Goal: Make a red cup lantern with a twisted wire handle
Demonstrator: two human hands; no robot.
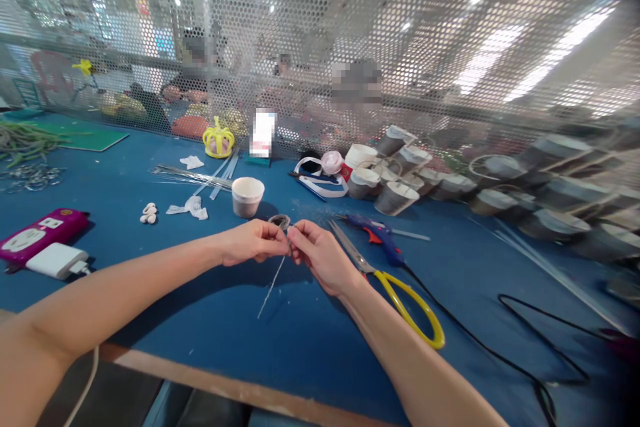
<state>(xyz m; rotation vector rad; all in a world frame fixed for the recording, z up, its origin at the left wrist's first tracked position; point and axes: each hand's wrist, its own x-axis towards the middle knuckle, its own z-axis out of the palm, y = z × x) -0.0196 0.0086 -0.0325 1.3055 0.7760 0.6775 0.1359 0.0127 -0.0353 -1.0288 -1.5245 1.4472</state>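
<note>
Strand (271, 285) pinched between left hand (250, 241) and right hand (327, 259); blue tabletop (220, 333) stretches toward the wooden edge (200, 377).

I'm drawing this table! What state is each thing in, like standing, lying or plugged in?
Thin strand, pinched where left hand and right hand meet
Scissors, lying flat
Glue gun, lying on its side
White cup, upright
Yellow crown, upright
White charger, cable plugged in
Lit screen, upright, blurred out
Grey pots, bunched together

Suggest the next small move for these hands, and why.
I'd probably move the right hand down the pale strand to its loose end, the left hand steadying the top: both hands meet there, while the lower end dangles unheld.
</note>
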